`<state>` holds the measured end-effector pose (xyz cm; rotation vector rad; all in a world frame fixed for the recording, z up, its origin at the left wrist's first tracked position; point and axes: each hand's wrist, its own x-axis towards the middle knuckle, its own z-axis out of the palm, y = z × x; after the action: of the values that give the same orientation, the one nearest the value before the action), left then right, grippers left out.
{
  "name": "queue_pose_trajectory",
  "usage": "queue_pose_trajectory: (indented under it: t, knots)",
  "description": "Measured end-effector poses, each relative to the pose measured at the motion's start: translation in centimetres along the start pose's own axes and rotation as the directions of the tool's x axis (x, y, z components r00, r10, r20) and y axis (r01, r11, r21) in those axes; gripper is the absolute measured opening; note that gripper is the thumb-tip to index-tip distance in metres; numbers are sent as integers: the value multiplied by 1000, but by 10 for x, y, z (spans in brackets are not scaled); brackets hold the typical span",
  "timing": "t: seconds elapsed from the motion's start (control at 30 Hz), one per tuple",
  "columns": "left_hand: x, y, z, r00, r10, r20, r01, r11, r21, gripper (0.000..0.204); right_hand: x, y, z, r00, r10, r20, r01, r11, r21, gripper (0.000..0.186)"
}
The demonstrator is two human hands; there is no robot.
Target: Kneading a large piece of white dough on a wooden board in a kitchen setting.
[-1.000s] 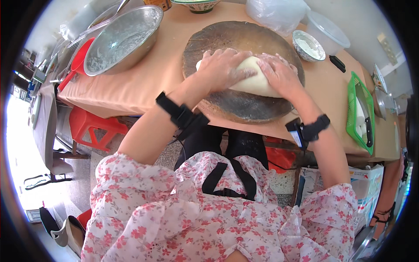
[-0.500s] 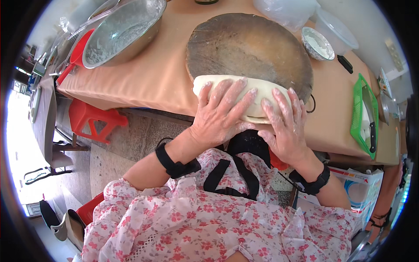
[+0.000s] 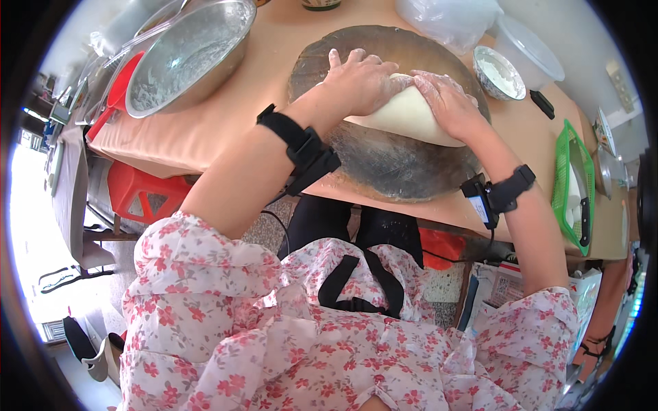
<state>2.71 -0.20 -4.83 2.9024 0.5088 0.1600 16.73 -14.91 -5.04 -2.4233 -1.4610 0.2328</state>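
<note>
A thick, pale dough log [image 3: 401,120] lies crosswise on a round, flour-dusted wooden board [image 3: 384,178]. My left hand [image 3: 360,79] grips over its left part and far side, fingers curved and floury. My right hand [image 3: 452,103] is closed over the right part, fingers reaching round the top and the thumb side partly hidden. Both wrists wear black straps with small devices. Just right of the board stands a patterned bowl of white flour [image 3: 497,68].
A floury steel bowl [image 3: 185,96] and a red scoop [image 3: 123,79] stand left. Behind are a plastic bag [image 3: 442,17] and a clear tub [image 3: 528,48]. At right lie a black object [image 3: 541,103] and a green basket [image 3: 567,144] with a knife. A red stool [image 3: 140,192] is below.
Half a second ago the dough sat at the board's near edge; my hands have pushed it forward, away from me, back onto the board, and my arms are more extended.
</note>
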Motion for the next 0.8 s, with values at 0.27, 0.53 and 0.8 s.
queue_pose_trajectory:
  t: [0.27,0.53,0.8]
  knots:
    - [0,0,0,999,-34,7,34,999,-9,56,2,8,6,998,-43,-55,48,995,88,57]
    - [-99,15,10,861,216,-461,-313,938,-146,49,-100,-28,12,855,-392,-339,337,917,-213,43]
    - [-140,41,26,782,150,-605,-239,969,-68,67,-124,-51,19,810,-463,-359,390,884,-259,65]
